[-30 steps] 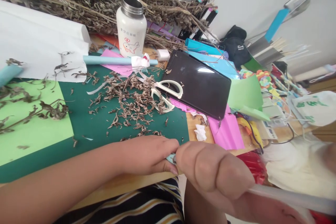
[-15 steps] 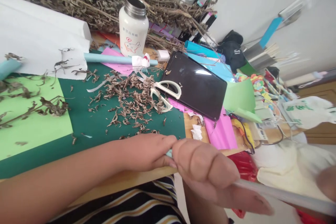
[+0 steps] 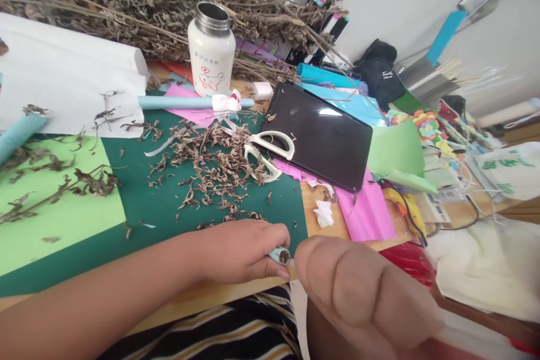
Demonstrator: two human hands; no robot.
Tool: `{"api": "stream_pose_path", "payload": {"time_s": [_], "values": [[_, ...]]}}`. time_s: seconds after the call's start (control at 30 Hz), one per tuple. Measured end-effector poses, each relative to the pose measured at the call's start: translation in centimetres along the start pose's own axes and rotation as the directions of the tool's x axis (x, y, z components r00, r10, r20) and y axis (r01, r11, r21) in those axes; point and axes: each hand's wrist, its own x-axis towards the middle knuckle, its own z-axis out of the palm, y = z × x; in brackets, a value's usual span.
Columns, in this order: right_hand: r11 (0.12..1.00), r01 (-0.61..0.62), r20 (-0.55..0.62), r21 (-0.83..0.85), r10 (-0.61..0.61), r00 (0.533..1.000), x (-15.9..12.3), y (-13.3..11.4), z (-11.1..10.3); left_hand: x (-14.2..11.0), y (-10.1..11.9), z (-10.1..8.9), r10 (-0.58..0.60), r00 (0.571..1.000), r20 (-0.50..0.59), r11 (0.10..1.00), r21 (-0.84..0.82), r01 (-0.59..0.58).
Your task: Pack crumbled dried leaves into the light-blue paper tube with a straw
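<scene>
My left hand [image 3: 248, 250] is closed around a light-blue paper tube [image 3: 277, 254] at the table's front edge. Dried brown leaf shows inside the tube's open end, which faces my right hand. A little to the right, my right hand [image 3: 367, 287] is wrapped around a whitish rod [image 3: 472, 342] that runs off toward the lower right. The rod's near end is mostly hidden by my fingers. Beyond my left hand, a heap of crumbled dried leaves [image 3: 211, 163] lies on a dark green sheet [image 3: 143, 191], with cream-handled scissors [image 3: 274, 146] partly buried in it.
Behind the leaves stands an open white bottle [image 3: 211, 53], near another light-blue tube [image 3: 177, 102]. A black tablet [image 3: 318, 135] lies at the right among coloured papers. Dried stalks [image 3: 105, 0] fill the back, and a crumpled tissue [image 3: 323, 214] rests near the front edge.
My right hand has drawn away from the tube toward the lower right with the rod, exposing the tube's leaf-filled end. My left hand still grips the tube. The view has shifted slightly.
</scene>
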Motion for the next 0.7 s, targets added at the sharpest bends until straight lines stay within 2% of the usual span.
{"api": "stream_pose_path", "payload": {"time_s": [0.07, 0.13, 0.2, 0.27, 0.4, 0.47, 0.5, 0.57, 0.63, 0.7], "values": [[0.983, 0.092, -0.13, 0.161, -0.071, 0.989, 1.2, 0.0, 0.5, 0.0, -0.1, 0.1, 0.019, 1.0, -0.011, 1.0, 0.003, -0.019], [0.973, 0.095, -0.184, 0.209, -0.056, 0.981, 1.8, 0.2, 0.8, 0.1, -0.1, 0.2, 0.034, 0.999, -0.022, 0.999, 0.006, -0.034], [0.983, 0.081, -0.149, 0.166, -0.056, 0.987, 2.1, 0.7, 1.1, 0.1, -0.2, 0.4, 0.064, 0.997, -0.045, 0.998, 0.005, -0.064], [0.979, 0.148, -0.089, 0.14, -0.137, 0.987, 2.2, 1.5, 1.0, 0.1, -0.2, 0.5, 0.101, 0.992, -0.076, 0.995, 0.001, -0.102], [0.929, 0.353, 0.048, 0.109, -0.36, 0.932, 1.9, 2.8, 0.3, 0.1, -0.3, 0.8, 0.122, 0.988, -0.094, 0.992, -0.012, -0.123], [0.919, 0.388, 0.145, 0.07, -0.395, 0.907, 1.4, 3.1, 0.1, 0.1, -0.3, 0.9, 0.102, 0.99, -0.1, 0.995, -0.01, -0.104], [0.923, 0.38, 0.176, 0.059, -0.384, 0.906, 1.0, 3.1, 0.0, 0.1, -0.3, 0.8, 0.089, 0.99, -0.106, 0.996, -0.01, -0.091], [0.958, 0.287, 0.165, 0.001, -0.283, 0.945, 0.1, 3.0, -0.1, 0.1, -0.2, 0.6, 0.056, 0.994, -0.094, 0.998, -0.014, -0.057], [0.986, 0.111, 0.118, -0.121, -0.097, 0.988, -1.0, 2.6, -0.3, 0.0, -0.1, 0.5, 0.023, 0.998, -0.058, 0.999, -0.039, -0.025], [0.959, -0.092, 0.056, -0.268, 0.111, 0.992, -1.8, 2.1, -1.1, -0.1, -0.1, 0.3, -0.019, 1.0, -0.025, 0.994, -0.112, 0.016]]}}
